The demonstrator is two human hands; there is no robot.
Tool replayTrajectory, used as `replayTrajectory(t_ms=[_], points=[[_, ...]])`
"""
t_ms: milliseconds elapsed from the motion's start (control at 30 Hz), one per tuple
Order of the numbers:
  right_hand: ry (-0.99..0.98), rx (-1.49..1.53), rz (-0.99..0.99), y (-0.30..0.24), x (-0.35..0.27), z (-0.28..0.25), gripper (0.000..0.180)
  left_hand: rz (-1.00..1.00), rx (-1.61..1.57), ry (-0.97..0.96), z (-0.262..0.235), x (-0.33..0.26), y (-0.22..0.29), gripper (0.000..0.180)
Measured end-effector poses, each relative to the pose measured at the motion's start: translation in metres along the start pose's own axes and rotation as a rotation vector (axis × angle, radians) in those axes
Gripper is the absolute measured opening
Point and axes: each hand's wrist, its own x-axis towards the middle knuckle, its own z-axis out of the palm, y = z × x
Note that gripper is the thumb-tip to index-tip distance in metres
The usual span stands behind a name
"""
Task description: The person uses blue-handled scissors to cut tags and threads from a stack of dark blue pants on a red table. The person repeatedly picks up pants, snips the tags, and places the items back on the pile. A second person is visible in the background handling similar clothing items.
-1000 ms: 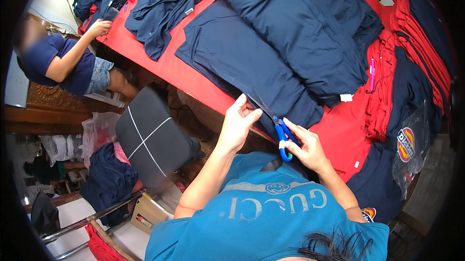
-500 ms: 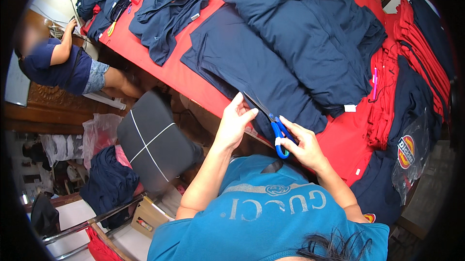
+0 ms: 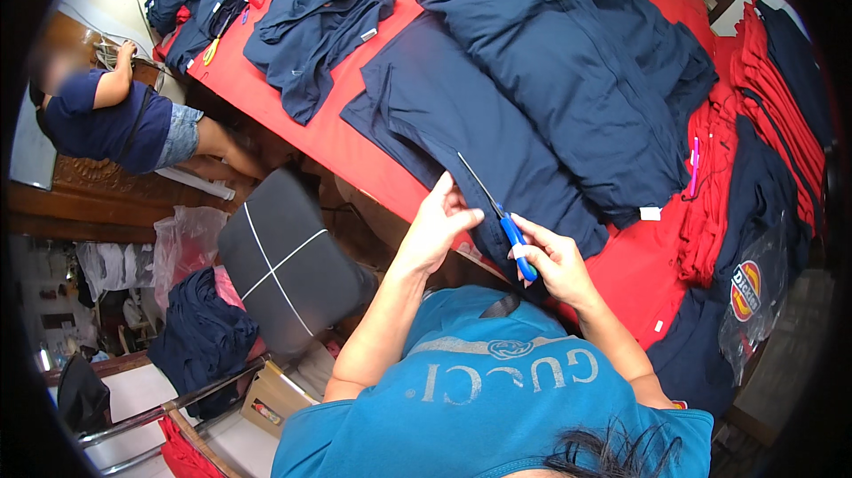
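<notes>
In my right hand (image 3: 555,265) are scissors (image 3: 513,243) with blue handles, seen nearly edge-on. Their thin dark blades point up and to the left, over a folded navy garment (image 3: 470,114) that looks like trousers. My left hand (image 3: 435,228) is at the near left edge of that garment, thumb and fingers closed on the cloth; some of the fingers are hidden. The blade tips lie just above the left index fingertip. Whether the blades touch the cloth I cannot tell.
On the red-covered table (image 3: 351,150) lie a navy pile (image 3: 568,61), a crumpled navy garment (image 3: 311,43) and stacked red clothes (image 3: 710,185). A black bundle tied with white string (image 3: 288,256) stands left of me. Further left is another person (image 3: 115,118).
The scissors have turned from showing their open handle loops to nearly edge-on, with the blades pointing more upward. My left hand stays at the cloth edge. The view has shifted slightly.
</notes>
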Motion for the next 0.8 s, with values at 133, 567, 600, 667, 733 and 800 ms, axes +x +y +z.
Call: replayTrajectory(t_ms=[133, 567, 600, 667, 733, 800], points=[[0.031, -0.213, -0.183, 0.007, 0.005, 0.001, 0.052, 0.11, -0.003, 0.093, -0.011, 0.01, -0.005, 0.04], [0.04, -0.249, -0.307, -0.003, 0.025, 0.009, 0.051, 0.099, -0.072, 0.134, -0.02, 0.023, 0.012, 0.045], [0.036, -0.296, -0.346, -0.004, 0.028, 0.009, 0.052, 0.102, -0.047, 0.116, -0.018, 0.022, 0.015, 0.045], [0.029, -0.385, -0.42, -0.008, 0.036, 0.01, 0.052, 0.103, 0.006, 0.083, -0.017, 0.019, 0.02, 0.046], [0.022, -0.31, -0.349, -0.014, 0.04, 0.011, 0.052, 0.086, 0.012, 0.104, -0.016, 0.018, 0.022, 0.045], [0.015, -0.169, -0.22, -0.013, 0.043, 0.012, 0.051, 0.078, 0.013, 0.114, -0.016, 0.017, 0.023, 0.045]])
